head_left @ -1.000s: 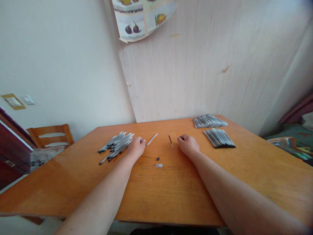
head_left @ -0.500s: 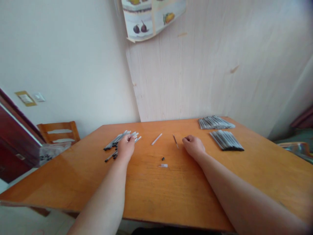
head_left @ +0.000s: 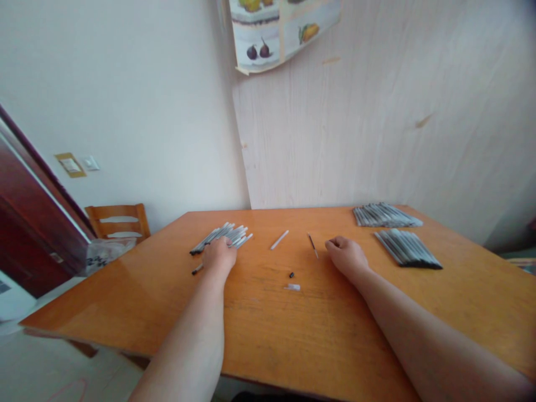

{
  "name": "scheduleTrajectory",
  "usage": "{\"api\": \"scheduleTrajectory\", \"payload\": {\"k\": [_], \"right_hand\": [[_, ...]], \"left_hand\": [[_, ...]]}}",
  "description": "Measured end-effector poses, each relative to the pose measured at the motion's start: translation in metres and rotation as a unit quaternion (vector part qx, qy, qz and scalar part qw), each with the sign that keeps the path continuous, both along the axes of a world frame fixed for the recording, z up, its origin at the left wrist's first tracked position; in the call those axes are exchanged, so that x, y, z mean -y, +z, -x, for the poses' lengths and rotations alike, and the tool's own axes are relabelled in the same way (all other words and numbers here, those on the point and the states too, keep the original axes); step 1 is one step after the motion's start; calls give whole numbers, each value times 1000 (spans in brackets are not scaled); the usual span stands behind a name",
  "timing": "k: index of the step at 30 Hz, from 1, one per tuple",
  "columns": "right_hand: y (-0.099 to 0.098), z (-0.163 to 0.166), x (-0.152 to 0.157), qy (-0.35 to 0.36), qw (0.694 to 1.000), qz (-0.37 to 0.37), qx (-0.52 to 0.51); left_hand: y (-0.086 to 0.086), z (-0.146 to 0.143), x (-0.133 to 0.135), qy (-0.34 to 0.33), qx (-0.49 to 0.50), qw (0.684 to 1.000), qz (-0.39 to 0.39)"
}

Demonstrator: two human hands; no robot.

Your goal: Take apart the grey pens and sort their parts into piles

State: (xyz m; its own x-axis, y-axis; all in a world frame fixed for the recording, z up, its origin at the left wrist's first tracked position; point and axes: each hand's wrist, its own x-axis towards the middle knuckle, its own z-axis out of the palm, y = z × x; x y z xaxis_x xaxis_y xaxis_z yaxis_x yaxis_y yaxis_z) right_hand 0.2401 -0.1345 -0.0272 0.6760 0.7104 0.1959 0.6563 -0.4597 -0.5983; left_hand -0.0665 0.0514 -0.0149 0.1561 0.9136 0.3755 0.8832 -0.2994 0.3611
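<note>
A: Where is the left hand seen?

B: The left hand [head_left: 220, 254] is pictured laid over a loose pile of pens [head_left: 238, 234] at the left of a wooden table [head_left: 259, 329]. Pale ends are turned toward the right, black ends toward the left and the near edge.

A: Is a pen grasped there?

B: That cannot be told. The fingers are bent down among the pens, and their tips are mostly hidden by the hand itself.

A: And the right hand?

B: The right hand [head_left: 347, 254] is rested on the tabletop, its fingers curled into a loose fist. Whether anything is enclosed cannot be told.

A: What is laid out between the two?

B: A slim dark pen refill [head_left: 312, 244] is set just beside the right hand. A whitish pen barrel [head_left: 280, 239] is placed farther left, at a slant. Nearer the viewer, a small black plug [head_left: 292, 275] is seen just beyond a clear pen cap [head_left: 293, 287].

A: What is shown at the right?

B: Two flat groups of pens are arranged there: a front row [head_left: 404, 248], its black ends turned toward the near side, and a rear row [head_left: 383, 216] behind it. Fruit pictures are shown on a poster [head_left: 285, 33] fixed to the wall above.
</note>
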Motion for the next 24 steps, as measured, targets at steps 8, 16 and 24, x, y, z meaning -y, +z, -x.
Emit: {"api": "scheduleTrajectory", "payload": {"k": [8, 16, 24], "right_hand": [[0, -1, -1, 3, 1000, 3, 7], [-1, -1, -1, 7, 1000, 0, 6], [-1, -1, -1, 4, 1000, 3, 1]], "left_hand": [[9, -6, 18, 67, -104, 992, -11], [8, -8, 20, 66, -106, 992, -10], [9, -10, 22, 72, -123, 990, -16]]}}
